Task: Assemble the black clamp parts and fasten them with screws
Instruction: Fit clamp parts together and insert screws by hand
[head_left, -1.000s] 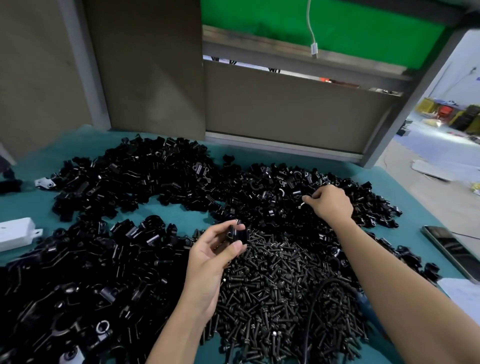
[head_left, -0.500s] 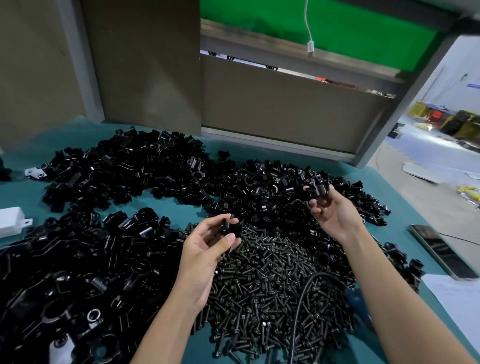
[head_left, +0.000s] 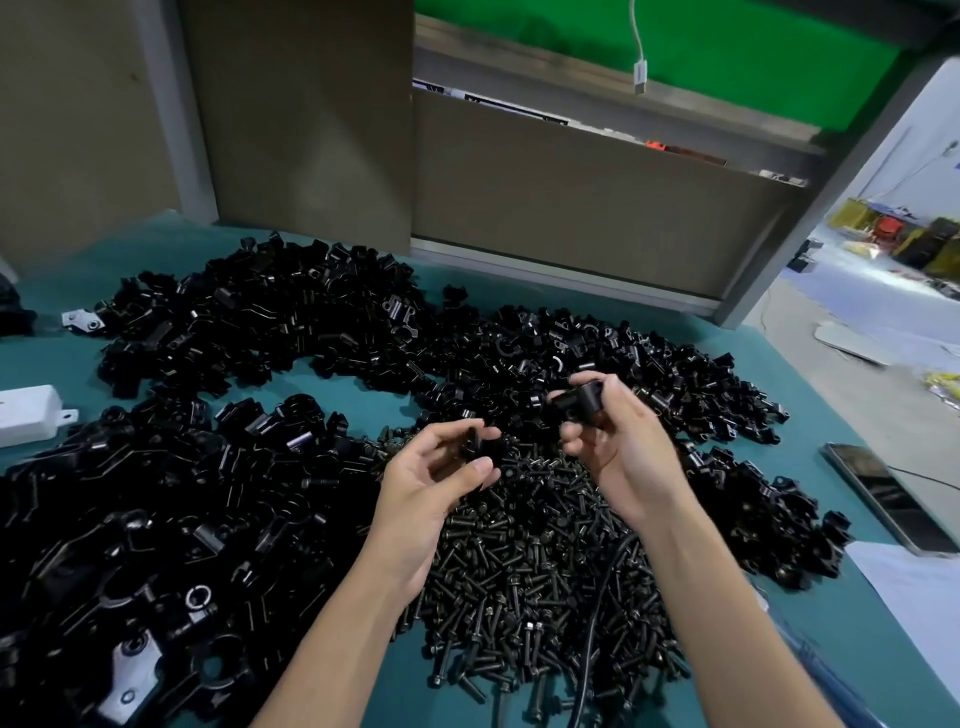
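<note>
Two black pieces are in hand above the table, held near each other but not touching and not yet mated. The larger, a clamp part (head_left: 584, 402) with a rounded body, is pinched between the thumb and curled fingers of the right hand (head_left: 626, 460), raised over the far edge of the screw pile. The left hand (head_left: 431, 486) pinches a smaller black piece (head_left: 477, 451) between thumb and fingertips; it is too dark to say whether this is the mating half or a fastener. Judged from this, the step in hand is the bringing together of two components, with fastening not begun: no screw is seen seated in either piece. The next move calls for turning the two pieces so that their faces and holes line up, closing the gap between the hands, then freeing one hand to draw a screw. Directly beneath the hands lies the heap of screws (head_left: 545, 571), with a black cable (head_left: 597, 618) running through it. Loose clamp parts (head_left: 311, 322) are heaped around it on the far, left and right sides of the teal table (head_left: 332, 397). Further out, a white box (head_left: 26, 423) sits at the left edge, and a phone (head_left: 883, 493) and a sheet of paper (head_left: 919, 592) at the right.
</note>
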